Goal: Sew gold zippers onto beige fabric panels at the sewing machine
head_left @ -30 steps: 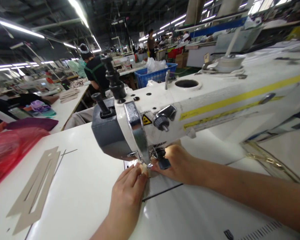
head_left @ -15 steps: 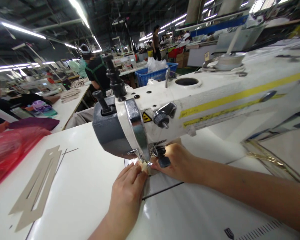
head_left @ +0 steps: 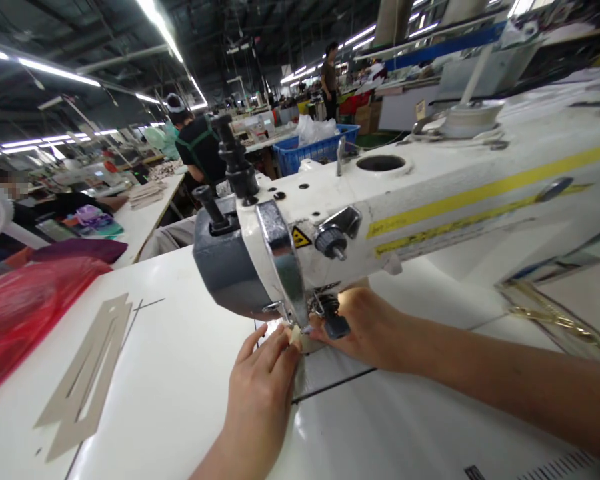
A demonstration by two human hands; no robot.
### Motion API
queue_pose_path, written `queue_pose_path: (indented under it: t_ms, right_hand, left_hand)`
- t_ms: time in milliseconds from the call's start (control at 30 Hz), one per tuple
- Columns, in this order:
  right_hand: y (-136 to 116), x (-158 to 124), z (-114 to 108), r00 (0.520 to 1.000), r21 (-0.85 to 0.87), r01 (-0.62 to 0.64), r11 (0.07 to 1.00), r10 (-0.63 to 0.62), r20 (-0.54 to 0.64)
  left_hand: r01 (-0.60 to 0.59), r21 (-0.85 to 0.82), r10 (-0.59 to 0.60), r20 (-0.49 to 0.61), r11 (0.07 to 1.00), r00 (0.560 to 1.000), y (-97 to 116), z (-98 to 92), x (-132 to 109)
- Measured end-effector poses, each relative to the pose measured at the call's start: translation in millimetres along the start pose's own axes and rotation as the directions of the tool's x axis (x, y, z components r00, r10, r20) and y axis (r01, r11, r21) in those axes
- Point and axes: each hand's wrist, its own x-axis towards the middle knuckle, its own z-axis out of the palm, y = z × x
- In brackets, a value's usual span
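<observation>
Red plastic sheeting overlay the worktop's left edge; slotted beige cards lay beside it. The left hand pinched a small pale piece below the sewing machine's head, work seemingly unfinished, stitching indiscernible. The right hand's fingers, partly hidden, could not be judged.

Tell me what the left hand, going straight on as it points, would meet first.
Probably the sewing machine head, just past the pale piece at the left hand; depth is unclear.
</observation>
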Motion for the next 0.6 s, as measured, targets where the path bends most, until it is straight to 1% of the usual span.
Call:
queue_pose_path:
  t_ms: [67, 100, 200, 300, 433, 500, 600]
  right_hand:
    - [-0.6, 0.2, -1.5, 0.999, 0.004, -0.035, 0.999, 0.035, -0.003]
    - [-0.7, 0.3, -2.3, 1.0, -0.007, -0.02, 1.0, 0.02, 0.004]
    - [-0.8, 0.4, -4.6, 0.999, -0.04, 0.052, 0.998, -0.051, 0.017]
    - [-0.9, -0.1, -4.4, 0.996, -0.081, 0.084, 0.993, -0.086, -0.015]
    - [0.6, -0.7, 0.8, 0.977, -0.191, 0.21, 0.959, -0.215, -0.001]
    - [2.2, -0.6, 3.8, 0.973, -0.18, 0.227, 0.957, -0.23, 0.0]
    - [4.0, 0.1, 6.4, 0.976, -0.127, 0.218, 0.968, -0.22, 0.004]
  left_hand:
    - [0.009, -0.003, -0.009, -0.002, 1.0, 1.0, 0.4, 0.1, -0.2]
    - [0.012, -0.002, -0.012, -0.002, 1.0, 1.0, 0.6, 0.2, -0.2]
    - [0.012, 0.006, -0.012, -0.004, 1.0, 1.0, 0.5, 0.1, -0.2]
    - [0.003, -0.007, -0.003, -0.012, 1.0, 1.0, -0.3, -0.1, 1.0]
    - [-0.001, -0.045, 0.0, -0.032, 0.999, 0.999, -0.3, 0.2, 4.2]
    - [0.001, -0.058, -0.004, -0.057, 0.998, 0.998, 0.3, 0.4, 5.5]
    - [0.006, -0.066, -0.011, -0.081, 0.998, 0.997, 0.6, 0.6, 6.3]
